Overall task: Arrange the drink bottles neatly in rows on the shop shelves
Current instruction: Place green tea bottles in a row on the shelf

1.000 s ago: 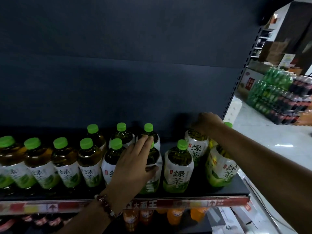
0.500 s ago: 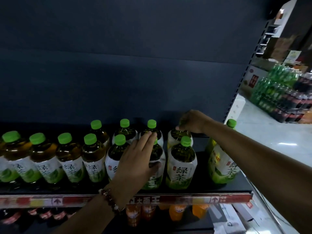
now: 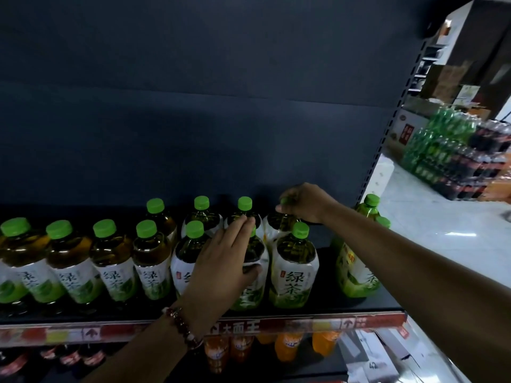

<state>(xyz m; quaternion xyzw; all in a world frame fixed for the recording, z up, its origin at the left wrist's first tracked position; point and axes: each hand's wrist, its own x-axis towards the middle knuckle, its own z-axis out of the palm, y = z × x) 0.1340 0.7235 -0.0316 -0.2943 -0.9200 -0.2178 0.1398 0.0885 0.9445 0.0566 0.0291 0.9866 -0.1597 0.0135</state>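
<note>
Green-capped tea bottles stand in two rows on the dark shelf (image 3: 326, 309). My left hand (image 3: 221, 269) wraps round a front-row bottle (image 3: 250, 288), fingers over its shoulder and thumb on its label. My right hand (image 3: 302, 203) grips the cap of a back-row bottle (image 3: 273, 221) behind the front bottle (image 3: 294, 269). Two more tea bottles (image 3: 355, 269) stand apart at the shelf's right end, partly hidden by my right forearm.
The dark back panel (image 3: 193, 120) rises behind the rows. Orange drink bottles (image 3: 287, 346) stand on the shelf below. To the right, past the perforated shelf upright (image 3: 387, 134), lies a pale floor with stacked packs of green and dark bottles (image 3: 453, 153).
My right hand has carried the back-row bottle leftward, from the right end to behind the front-row bottle beside my left hand. My left hand has stayed on its bottle.
</note>
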